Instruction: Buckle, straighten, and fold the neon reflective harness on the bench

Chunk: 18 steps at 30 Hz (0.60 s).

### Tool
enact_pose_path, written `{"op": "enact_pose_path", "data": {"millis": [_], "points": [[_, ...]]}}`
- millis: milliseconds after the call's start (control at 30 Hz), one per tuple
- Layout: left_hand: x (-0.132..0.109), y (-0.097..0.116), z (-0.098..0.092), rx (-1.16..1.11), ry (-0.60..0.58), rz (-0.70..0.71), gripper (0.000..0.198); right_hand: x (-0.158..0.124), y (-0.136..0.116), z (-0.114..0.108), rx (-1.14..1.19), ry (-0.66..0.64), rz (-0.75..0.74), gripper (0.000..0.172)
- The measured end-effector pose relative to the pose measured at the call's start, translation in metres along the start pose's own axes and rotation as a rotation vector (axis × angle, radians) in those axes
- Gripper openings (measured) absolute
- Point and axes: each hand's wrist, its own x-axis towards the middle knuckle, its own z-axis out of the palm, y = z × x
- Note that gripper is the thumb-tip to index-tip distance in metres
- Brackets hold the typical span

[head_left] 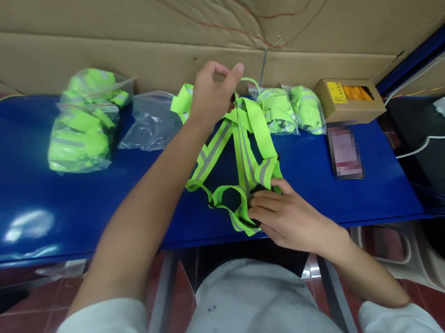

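A neon-green reflective strap vest with grey stripes hangs stretched over the blue table. My left hand is raised and closed, pinching the vest's upper straps. My right hand rests near the table's front edge, fingers closed on the vest's lower straps. The straps run taut between both hands.
A clear bag of folded green vests lies at the back left, with an empty-looking clear bag beside it. Two bagged vests and a small cardboard box sit at the back right. A phone lies to the right. Cardboard lines the wall.
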Motion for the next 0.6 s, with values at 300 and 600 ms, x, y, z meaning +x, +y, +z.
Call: {"op": "enact_pose_path", "data": {"millis": [300,600], "points": [[0.001,0.002,-0.001,0.135,-0.095,-0.024,0.018,-0.002,0.007,0.002,0.079,0.125,0.034,0.011],[-0.142,0.004,-0.106,0.423,-0.351,0.436,0.006,-0.018,0.019,-0.022,-0.066,0.148,0.201,0.036]]}}
